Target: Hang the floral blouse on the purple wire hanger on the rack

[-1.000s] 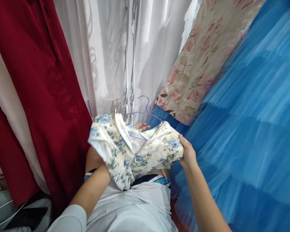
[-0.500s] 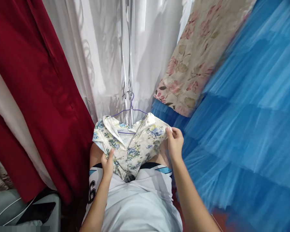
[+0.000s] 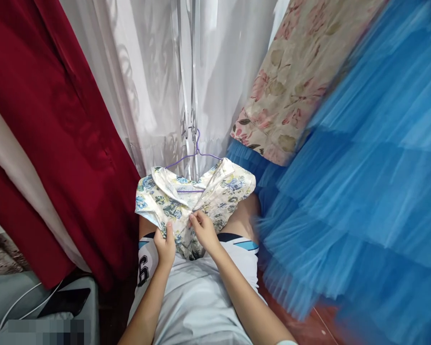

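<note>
In left hand point(image 3: 165, 247) and right hand point(image 3: 204, 231), both pinched closed, floral garment point(image 3: 233, 184) is held; front opening point(image 3: 188, 212) seemingly being adjusted, steady grip needed.

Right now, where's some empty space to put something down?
Bare floor shows between the blue ruffled skirt and right arm, and a dark strip between the grey surface and shorts. The middle's crowded: left hand and right hand hold the floral garment.

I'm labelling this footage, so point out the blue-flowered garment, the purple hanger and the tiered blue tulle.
Blue-flowered garment point(image 3: 215, 201), head view: its front, beside the neckline.
Purple hanger point(image 3: 197, 152), head view: base of its hook.
Tiered blue tulle point(image 3: 345, 191), head view: a middle tier.
</note>
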### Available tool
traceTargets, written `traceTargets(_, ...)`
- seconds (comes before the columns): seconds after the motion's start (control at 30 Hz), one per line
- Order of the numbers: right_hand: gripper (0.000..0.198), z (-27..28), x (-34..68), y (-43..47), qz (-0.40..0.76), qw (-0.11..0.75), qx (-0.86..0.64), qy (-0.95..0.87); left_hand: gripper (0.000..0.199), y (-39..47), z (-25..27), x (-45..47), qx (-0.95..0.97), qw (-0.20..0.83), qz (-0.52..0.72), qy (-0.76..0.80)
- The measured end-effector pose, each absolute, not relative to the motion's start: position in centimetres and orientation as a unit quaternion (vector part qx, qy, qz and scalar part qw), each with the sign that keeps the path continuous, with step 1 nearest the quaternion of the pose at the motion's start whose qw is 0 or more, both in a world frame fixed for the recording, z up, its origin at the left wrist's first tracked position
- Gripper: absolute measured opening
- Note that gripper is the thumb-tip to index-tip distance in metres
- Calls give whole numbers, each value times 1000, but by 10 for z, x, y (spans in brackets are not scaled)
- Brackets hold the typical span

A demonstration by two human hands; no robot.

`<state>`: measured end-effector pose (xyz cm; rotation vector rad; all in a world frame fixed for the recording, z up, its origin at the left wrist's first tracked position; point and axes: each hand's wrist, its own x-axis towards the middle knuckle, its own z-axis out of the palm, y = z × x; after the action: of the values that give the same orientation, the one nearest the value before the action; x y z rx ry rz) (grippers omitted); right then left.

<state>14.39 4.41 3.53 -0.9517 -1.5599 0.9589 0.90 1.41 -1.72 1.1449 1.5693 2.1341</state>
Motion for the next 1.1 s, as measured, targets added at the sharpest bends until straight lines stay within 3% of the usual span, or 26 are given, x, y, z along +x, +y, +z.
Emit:
traceTargets(0.1, 30, 37, 149, 41, 459, 531, -375, -605, 36, 11, -13, 11, 407, 88, 731, 540)
traceTargets(0.23, 30, 40, 155, 29, 512, 533, -372, -562, 63, 5, -4, 13, 422, -47, 731, 534)
traceTargets(0.3, 28, 43, 156, 22, 525, 523, -372, -559, 62, 1, -1, 19, 475, -94, 697, 529)
traceTargets(0.43, 27, 49, 157, 9, 551, 504, -361, -558, 27, -1, -3, 42, 602, -23, 616, 508)
traceTargets(0.57, 27, 57, 167, 11, 561, 492, -360, -560, 9, 6, -4, 53, 642, 65, 583, 493)
traceTargets(0.93, 27, 158, 175, 85, 513, 621, -313, -504, 24, 9, 27, 43, 786, 6, 346, 513)
traceTargets(1.1, 24, 175, 155, 98, 502, 656, -308, -472, 33, 11, 26, 34, 815, -22, 236, 529)
